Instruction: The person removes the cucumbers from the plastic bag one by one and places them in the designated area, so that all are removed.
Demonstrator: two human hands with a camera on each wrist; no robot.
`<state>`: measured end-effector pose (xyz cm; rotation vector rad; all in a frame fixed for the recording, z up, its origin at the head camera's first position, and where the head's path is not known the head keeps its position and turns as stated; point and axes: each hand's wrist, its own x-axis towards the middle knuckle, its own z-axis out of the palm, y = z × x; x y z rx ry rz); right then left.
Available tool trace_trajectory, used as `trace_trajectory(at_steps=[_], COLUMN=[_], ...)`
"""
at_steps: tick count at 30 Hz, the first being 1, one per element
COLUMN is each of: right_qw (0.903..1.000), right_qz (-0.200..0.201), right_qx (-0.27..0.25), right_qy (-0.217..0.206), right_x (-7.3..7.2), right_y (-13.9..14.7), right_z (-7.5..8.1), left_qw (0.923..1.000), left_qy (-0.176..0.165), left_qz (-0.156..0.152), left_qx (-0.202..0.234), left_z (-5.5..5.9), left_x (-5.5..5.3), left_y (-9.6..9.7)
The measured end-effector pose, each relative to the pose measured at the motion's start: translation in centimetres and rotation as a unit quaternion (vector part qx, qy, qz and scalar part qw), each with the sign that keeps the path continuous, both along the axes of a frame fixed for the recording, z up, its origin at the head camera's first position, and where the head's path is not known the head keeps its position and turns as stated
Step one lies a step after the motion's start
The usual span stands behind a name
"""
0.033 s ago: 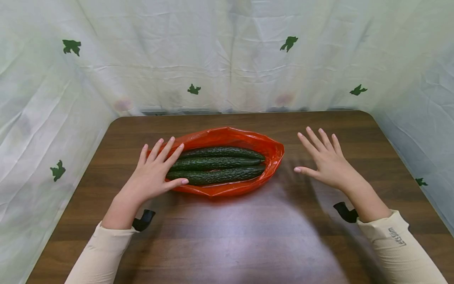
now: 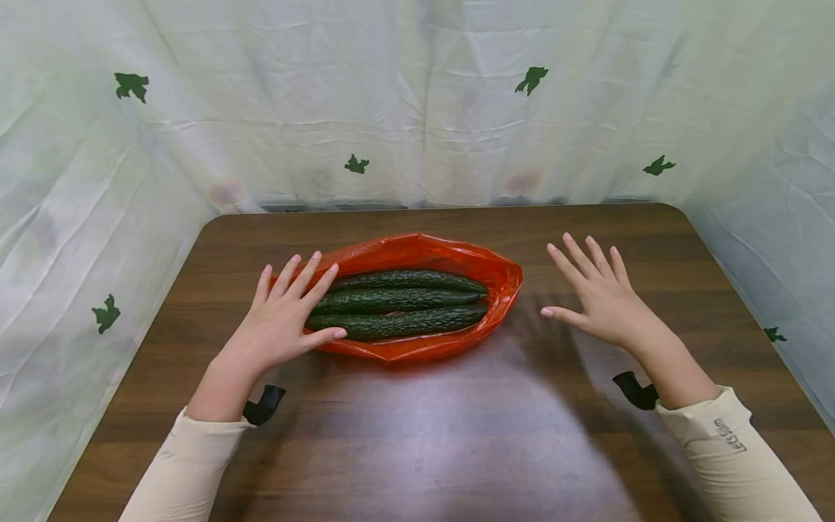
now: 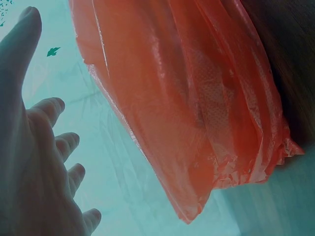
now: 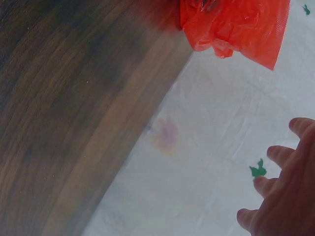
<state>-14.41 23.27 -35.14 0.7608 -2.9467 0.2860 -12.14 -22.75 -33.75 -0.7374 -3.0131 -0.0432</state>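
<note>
Three dark green, bumpy cucumbers [image 2: 398, 324] lie side by side inside a red plastic bag [image 2: 391, 351], whose wide mouth faces up in the head view. My left hand [image 2: 277, 319] hovers over the bag's left end with fingers spread, hiding that end of the cucumbers. The left wrist view shows the bag's crinkled side [image 3: 177, 108] apart from the left hand [image 3: 34, 167], which holds nothing. To the right of the bag, my right hand [image 2: 603, 301] is held up, fingers spread and holding nothing. A corner of the bag [image 4: 251, 24] shows in the right wrist view.
A brown wood-grain table [image 2: 417, 435] carries the bag. Pale curtains [image 2: 417, 94] with green leaf-like shapes [image 2: 133, 86] hang behind the table and along both sides. A black curved piece [image 2: 264, 404] sits at each wrist, beside the cream sleeves [image 2: 189, 464].
</note>
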Motion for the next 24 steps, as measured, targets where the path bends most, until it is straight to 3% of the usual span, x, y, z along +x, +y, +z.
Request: trace_trajectory(at_steps=[17,24], right_qw=[0.9999,0.9981], right_qz=[0.008,0.036], right_qx=[-0.007,-0.027], right_qy=[0.0,0.043], right_x=[-0.23,-0.39], right_y=[0.01,0.06], right_z=[-0.34,-0.05], left_qw=[1.0,0.9997], left_qy=[0.007,0.014], left_qz=[-0.001,0.013], left_qx=[0.0,0.014], left_z=[-0.17,-0.46], left_x=[-0.01,0.16], left_y=[-0.07,-0.5])
